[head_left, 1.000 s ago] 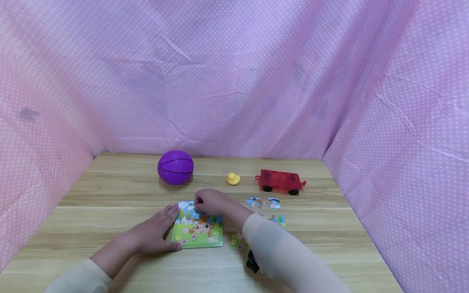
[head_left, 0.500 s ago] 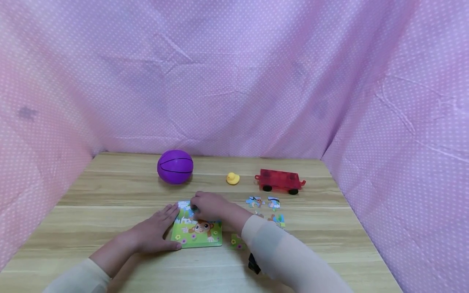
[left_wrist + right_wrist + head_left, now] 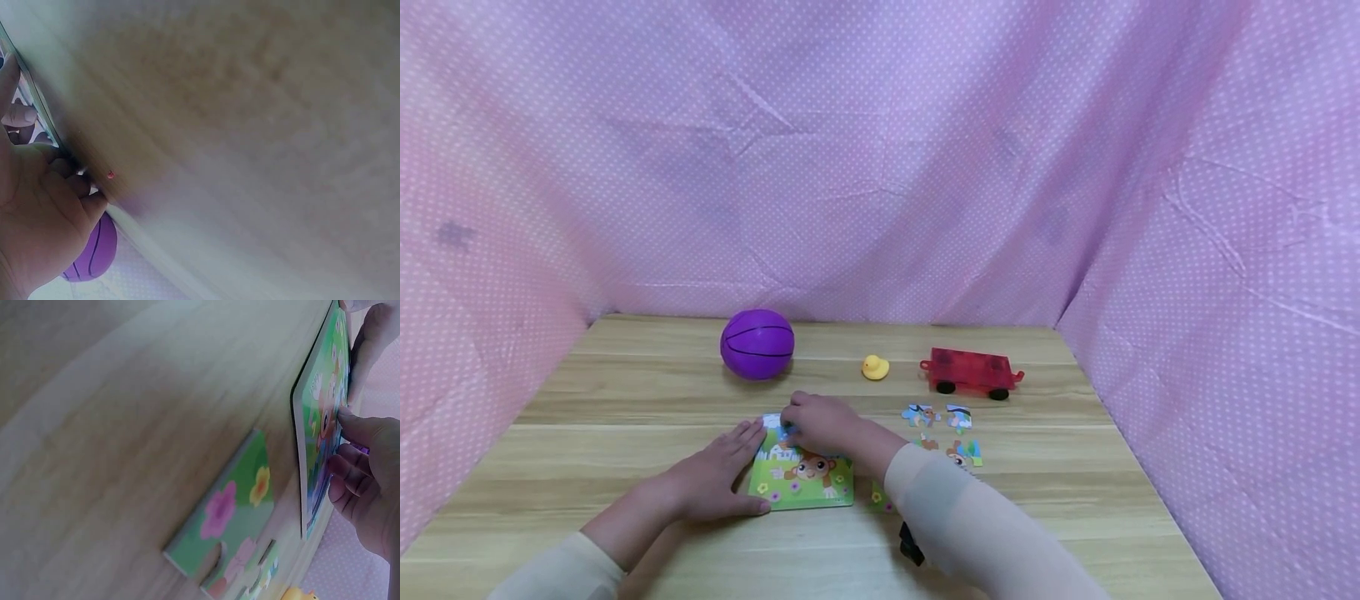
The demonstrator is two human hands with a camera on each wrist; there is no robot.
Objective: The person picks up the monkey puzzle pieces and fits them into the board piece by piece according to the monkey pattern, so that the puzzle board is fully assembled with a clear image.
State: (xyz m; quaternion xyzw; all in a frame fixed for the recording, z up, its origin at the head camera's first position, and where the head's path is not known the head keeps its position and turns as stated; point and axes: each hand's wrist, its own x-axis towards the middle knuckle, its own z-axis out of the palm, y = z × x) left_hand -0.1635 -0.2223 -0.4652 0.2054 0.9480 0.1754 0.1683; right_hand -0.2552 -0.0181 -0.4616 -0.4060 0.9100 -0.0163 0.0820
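Flat green-and-blue jigsaw board with a monkey picture (image 3: 805, 499): right hand now further left over its far part

The board lies flat on the light wood-grain table (image 3: 640, 383), near side, a bit left of middle. Change: right hand (image 3: 827, 423) has slid slightly left since the earlier head views; bent fingertips now over the far-left sky area. Likely means the work is at that part of the picture, not at the loose pieces. Right wrist view: thumb touching the board, fingers curled, thumb and fingers apart; can't tell whether a piece is pinched, contact partly hidden. Left hand (image 3: 722, 475) unchanged: fingers fairly straight at the left edge, thumb apart at the near-left corner, not clamped; probably steadying the board.

Loose pieces look unmoved, to the right: blue-and-brown jigsaw piece (image 3: 919, 415), and beside it blue-and-white jigsaw piece (image 3: 959, 417). Green jigsaw piece with pink and yellow flowers (image 3: 240, 490) lies near the board's right side, apart from it, partly under the cream sleeve (image 3: 992, 525) in the head view.

Far side, left to right: purple ball with black lines (image 3: 757, 344), small yellow duck (image 3: 876, 368), red see-through cart with black wheels (image 3: 970, 371).
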